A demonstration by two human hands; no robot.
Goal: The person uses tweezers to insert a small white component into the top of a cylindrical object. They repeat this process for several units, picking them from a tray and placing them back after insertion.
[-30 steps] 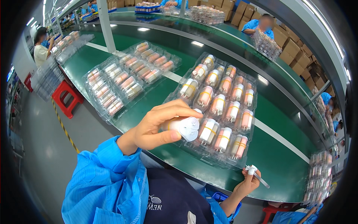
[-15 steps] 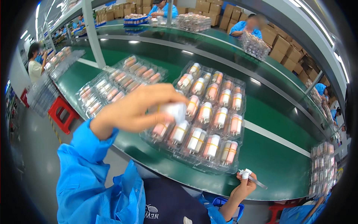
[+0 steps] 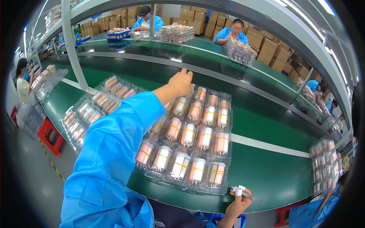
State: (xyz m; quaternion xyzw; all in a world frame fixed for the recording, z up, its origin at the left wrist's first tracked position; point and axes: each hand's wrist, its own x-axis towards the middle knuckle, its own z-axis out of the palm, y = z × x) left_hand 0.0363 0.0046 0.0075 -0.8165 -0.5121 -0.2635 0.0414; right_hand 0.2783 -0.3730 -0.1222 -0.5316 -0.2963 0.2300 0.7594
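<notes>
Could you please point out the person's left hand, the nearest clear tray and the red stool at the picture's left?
Left hand (image 3: 181, 83): head view, back of the hand.
Clear tray (image 3: 205, 189): head view, front rim.
Red stool (image 3: 45, 126): head view, seat.

Bright, mostly even indoor light, seen through a strongly curving fisheye lens.
White ceiling tubes (image 3: 326, 7) glare high to the right of the left hand (image 3: 181, 81); a pale glare patch (image 3: 176, 59) shines just beyond it. Small highlights sparkle on the clear plastic tray (image 3: 190, 186) between the hands. Beside the right hand (image 3: 237, 201), a thin tool (image 3: 253, 198) looks smeared. Overhead, the beam (image 3: 213, 9) bows; the corners fall to black.
</notes>
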